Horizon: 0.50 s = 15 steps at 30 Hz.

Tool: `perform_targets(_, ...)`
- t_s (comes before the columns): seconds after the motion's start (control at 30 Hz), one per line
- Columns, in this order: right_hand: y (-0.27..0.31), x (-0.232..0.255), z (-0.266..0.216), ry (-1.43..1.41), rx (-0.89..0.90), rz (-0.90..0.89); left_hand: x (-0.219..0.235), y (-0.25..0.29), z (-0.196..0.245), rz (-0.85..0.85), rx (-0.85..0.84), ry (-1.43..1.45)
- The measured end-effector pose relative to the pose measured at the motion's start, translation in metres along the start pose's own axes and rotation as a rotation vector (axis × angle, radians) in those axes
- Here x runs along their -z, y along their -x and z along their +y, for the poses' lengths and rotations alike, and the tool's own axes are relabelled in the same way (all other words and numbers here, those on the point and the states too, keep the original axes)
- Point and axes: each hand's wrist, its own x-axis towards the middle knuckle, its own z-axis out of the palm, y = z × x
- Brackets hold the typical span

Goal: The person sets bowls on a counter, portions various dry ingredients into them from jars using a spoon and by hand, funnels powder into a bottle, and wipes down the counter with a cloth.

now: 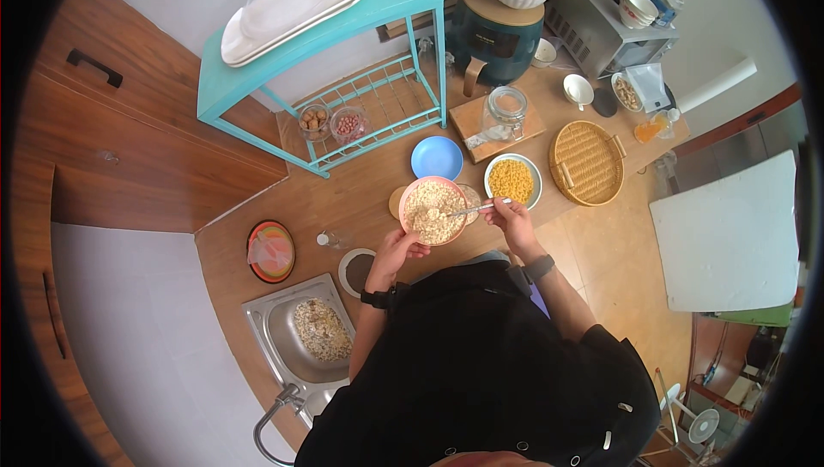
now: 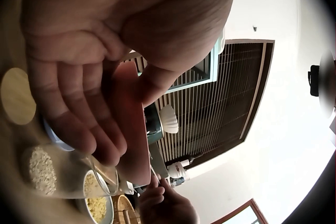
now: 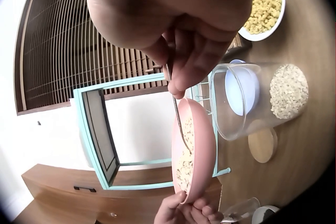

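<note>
My left hand [image 1: 396, 254] grips the rim of a pink bowl [image 3: 205, 153], thumb on one side and fingers under the other. Pale rolled oats [image 1: 427, 206] fill much of the bowl. Between the thumb and fingers of my right hand [image 1: 517, 228] is the handle of a metal spoon [image 3: 178, 115], whose head end lies among the oats. In the right wrist view the bowl is tilted and held above the counter. A clear jar [image 3: 216, 121] stands close beside it, with a layer of oats [image 3: 289, 91] at its bottom.
Around the bowl stand a blue bowl [image 1: 437, 140], a white bowl of yellow macaroni [image 1: 511, 182], a woven basket [image 1: 614, 177] and a lidded glass jar [image 1: 505, 106] on a wooden board. A turquoise rack [image 1: 322, 25] rises behind; the sink [image 1: 283, 317] lies left.
</note>
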Motion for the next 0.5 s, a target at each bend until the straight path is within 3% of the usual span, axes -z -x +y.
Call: perform_targets(0.5,-0.011,0.047,-0.026,0.126,0.217,0.192,0.034,0.002,-0.015,0.107,-0.008,0.017)
